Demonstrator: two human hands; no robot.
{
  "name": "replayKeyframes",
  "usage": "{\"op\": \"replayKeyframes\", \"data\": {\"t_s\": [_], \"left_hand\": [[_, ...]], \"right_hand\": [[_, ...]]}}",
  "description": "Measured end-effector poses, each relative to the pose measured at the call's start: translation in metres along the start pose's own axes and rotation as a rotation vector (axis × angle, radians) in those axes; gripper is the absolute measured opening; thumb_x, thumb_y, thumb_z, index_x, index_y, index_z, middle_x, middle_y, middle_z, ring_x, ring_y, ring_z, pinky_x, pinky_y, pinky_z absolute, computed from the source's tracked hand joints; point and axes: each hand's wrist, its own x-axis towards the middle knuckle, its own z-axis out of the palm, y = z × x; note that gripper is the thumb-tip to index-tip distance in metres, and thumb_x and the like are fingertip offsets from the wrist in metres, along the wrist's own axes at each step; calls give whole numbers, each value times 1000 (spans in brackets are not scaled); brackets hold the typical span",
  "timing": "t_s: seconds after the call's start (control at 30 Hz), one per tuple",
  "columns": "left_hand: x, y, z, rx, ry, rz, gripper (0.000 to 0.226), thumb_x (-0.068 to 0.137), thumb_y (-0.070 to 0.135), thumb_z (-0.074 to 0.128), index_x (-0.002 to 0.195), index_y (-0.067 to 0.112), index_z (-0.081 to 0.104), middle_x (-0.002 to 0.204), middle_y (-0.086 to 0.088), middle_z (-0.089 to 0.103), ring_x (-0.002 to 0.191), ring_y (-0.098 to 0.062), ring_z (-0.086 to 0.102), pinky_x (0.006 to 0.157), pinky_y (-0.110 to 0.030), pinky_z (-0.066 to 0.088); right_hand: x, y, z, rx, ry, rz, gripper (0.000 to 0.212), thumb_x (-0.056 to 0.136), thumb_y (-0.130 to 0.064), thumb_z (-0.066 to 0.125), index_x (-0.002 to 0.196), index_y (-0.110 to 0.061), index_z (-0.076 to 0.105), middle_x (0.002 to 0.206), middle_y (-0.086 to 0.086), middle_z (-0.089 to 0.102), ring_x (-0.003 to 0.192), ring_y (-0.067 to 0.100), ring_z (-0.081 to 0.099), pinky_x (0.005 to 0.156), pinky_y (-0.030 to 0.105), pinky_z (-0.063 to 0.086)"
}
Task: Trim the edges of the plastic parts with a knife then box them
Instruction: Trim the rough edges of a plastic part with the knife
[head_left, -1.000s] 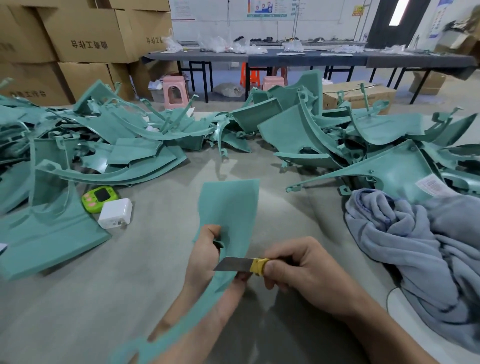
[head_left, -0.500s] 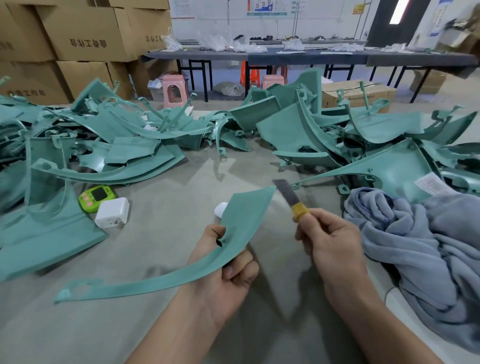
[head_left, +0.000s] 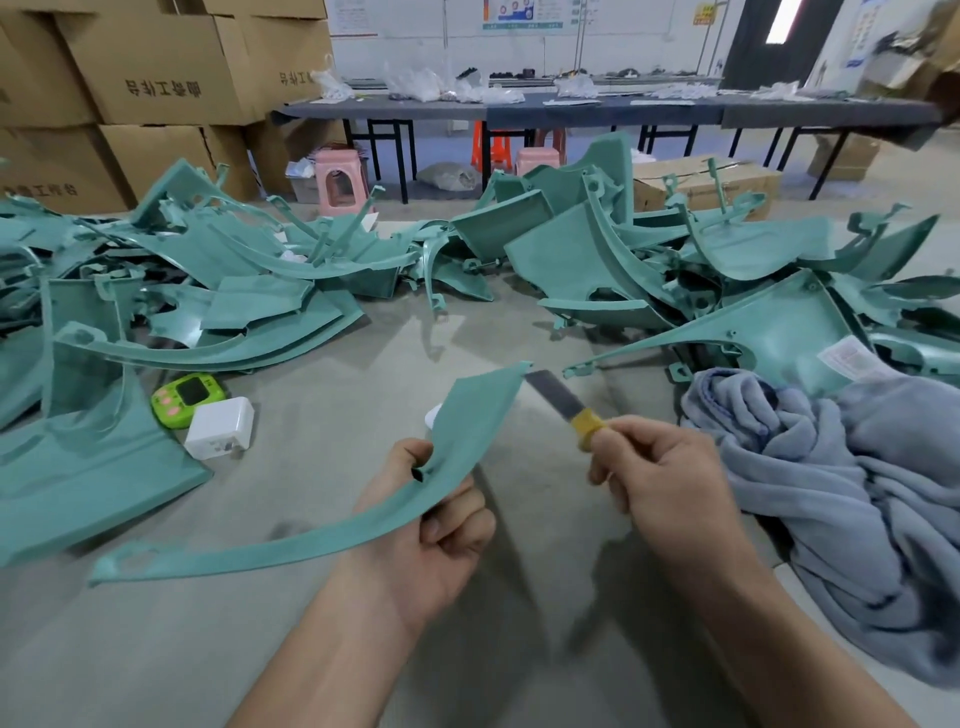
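At lower centre, the left hand (head_left: 431, 525) is gripping a curved green plastic part (head_left: 467, 415) above the worktop (head_left: 337, 441), while the right hand (head_left: 660, 483) is gripping a knife (head_left: 553, 395) by its yellow-wrapped handle, the blade tip lying just beside the part's upper corner. Farther up, a grey cloth (head_left: 831, 493) is lying at right and heaps of green parts (head_left: 597, 260) are lying across mid-frame.

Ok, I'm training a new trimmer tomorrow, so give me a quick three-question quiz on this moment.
1. True or false: the right hand grips the knife.
2. What does the left hand hold? A) a green part B) a hammer C) a brush
3. Fill in: the towel lies on the person's ____ side.
Key: 1 true; 2 A; 3 right.
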Motion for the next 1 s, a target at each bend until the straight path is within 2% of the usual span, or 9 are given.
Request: {"op": "replayKeyframes", "data": {"t_s": [0.07,0.23,0.37,0.47,0.57,0.67,0.8,0.93,1.0], "left_hand": [[0,5,-2,-4,0,34,19,88,20,42,69,20,37,46,6,19,27,-8,20,27,-24,21],[0,1,3,127,53,48,35,89,21,43,53,19,46,44,4,20,28,-10,18,30,-23,19],[-2,3,2,133,47,-11,27,86,20,44,59,19,42,45,4,20,28,-10,18,32,-23,18],[-3,9,3,135,44,-20,20,85,19,46,66,19,42,45,4,22,28,-10,20,36,-24,13],[0,4,5,480,200,186,22,92,19,52,73,14,61,50,-3,50,35,-17,43,39,-24,30],[1,-4,6,603,188,294,24,95,22,61,97,5,77,83,-13,77,65,-23,72,50,-26,52],[4,-4,1,545,245,389,25,82,24,78,96,5,78,93,-15,78,83,-33,76,65,-36,59],[8,-1,1,470,361,476,20,87,19,76,102,6,75,87,-7,79,76,-24,75,63,-31,59],[7,1,0,419,400,459,29,85,24,78,106,5,74,90,-10,78,82,-31,74,73,-40,60]], "right_hand": [[2,-1,-8,80,-2,-35,22,96,-9,65,76,-9,74,63,23,62,49,21,42,46,30,34],[-16,-14,6,96,-384,-145,23,90,-19,69,69,-10,73,58,11,63,48,16,47,46,23,38],[-5,-7,6,108,-64,45,28,97,-11,64,72,-14,74,55,5,59,45,14,35,40,22,26],[-6,-7,3,159,-3,140,31,100,-12,59,72,-15,73,56,7,56,49,15,37,43,20,29],[-17,-14,10,474,-156,296,24,94,-15,62,72,-12,71,68,14,63,58,20,52,53,24,46],[-21,-23,13,715,-317,455,16,84,-20,62,77,-7,68,90,20,68,79,27,66,72,36,60],[-21,-25,9,797,-398,523,18,87,-18,61,79,-4,69,120,25,67,106,33,63,91,53,58],[-30,-24,18,714,-465,524,18,84,-17,65,85,-4,78,125,33,64,103,31,66,93,47,58],[-36,-21,24,713,-567,508,20,86,-13,72,98,3,77,114,33,67,98,30,66,88,42,57]]}}
